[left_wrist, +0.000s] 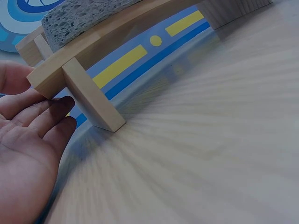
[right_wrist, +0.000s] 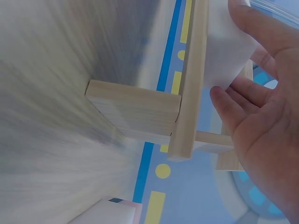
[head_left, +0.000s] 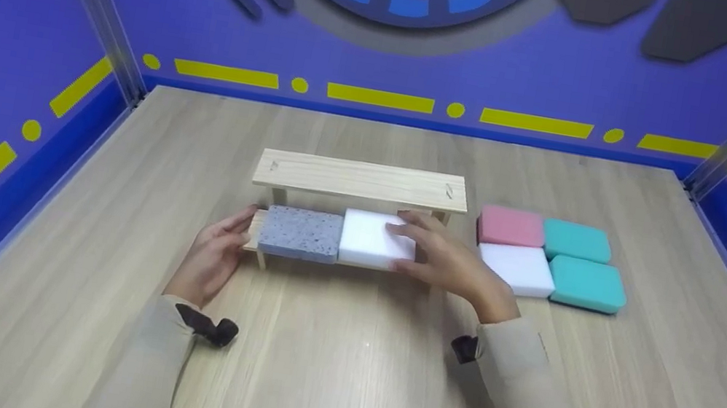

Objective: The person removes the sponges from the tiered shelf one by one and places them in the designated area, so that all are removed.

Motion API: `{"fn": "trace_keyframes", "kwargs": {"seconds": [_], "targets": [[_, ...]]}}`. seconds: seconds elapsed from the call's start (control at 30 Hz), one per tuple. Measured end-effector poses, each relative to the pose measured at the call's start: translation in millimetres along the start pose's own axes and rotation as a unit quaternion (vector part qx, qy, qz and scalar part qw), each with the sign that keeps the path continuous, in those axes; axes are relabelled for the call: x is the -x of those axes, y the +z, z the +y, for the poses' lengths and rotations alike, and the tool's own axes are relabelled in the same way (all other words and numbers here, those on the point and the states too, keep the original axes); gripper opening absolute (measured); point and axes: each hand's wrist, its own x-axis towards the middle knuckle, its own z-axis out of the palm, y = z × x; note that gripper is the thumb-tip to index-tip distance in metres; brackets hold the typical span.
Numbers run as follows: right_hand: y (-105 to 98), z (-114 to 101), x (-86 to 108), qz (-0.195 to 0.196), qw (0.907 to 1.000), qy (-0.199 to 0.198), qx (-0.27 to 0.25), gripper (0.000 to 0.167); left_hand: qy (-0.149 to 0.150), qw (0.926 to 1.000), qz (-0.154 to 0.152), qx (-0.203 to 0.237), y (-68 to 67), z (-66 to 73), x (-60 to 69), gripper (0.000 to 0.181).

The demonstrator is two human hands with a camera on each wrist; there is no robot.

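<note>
Sleeves [head_left: 142, 359] lie nearest; left hand [head_left: 214, 257] fingers pinch the near shelf [left_wrist: 56, 70], right hand [head_left: 446, 258] fingers clamp the white block [head_left: 367, 238]. Best set it flat beside the grey block [head_left: 301, 232].

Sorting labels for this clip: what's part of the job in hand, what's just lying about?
In the job:
- left hand, at the front shelf's left end
- right hand, holding the near white sponge
- gray block, beside it
- back shelf, probably

Lying about, untouched (possibly spares):
- pink sponge
- other white sponge
- rear teal sponge
- front teal sponge
</note>
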Motion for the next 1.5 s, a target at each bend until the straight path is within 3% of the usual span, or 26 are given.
{"fn": "trace_keyframes", "kwargs": {"seconds": [0.47,0.7,1.0,1.5], "targets": [[0,2,1.6,0.017,0.9993,-0.034,0.000,0.054,0.000,1.0000,0.000,0.008,0.3,-0.3,0.5,0.061],[-2,3,6.5,0.015,0.9995,-0.028,0.004,0.055,0.005,1.0000,-0.003,-0.003,-1.0,-0.7,0.6,0.060],[-7,3,13.8,0.011,0.9984,-0.023,-0.050,0.055,0.000,1.0000,-0.002,-0.006,-0.4,0.0,-0.5,0.060],[-14,7,26.6,0.007,0.9995,0.003,-0.032,0.053,0.004,1.0000,0.000,-0.005,0.5,0.1,-0.1,0.060]]}}
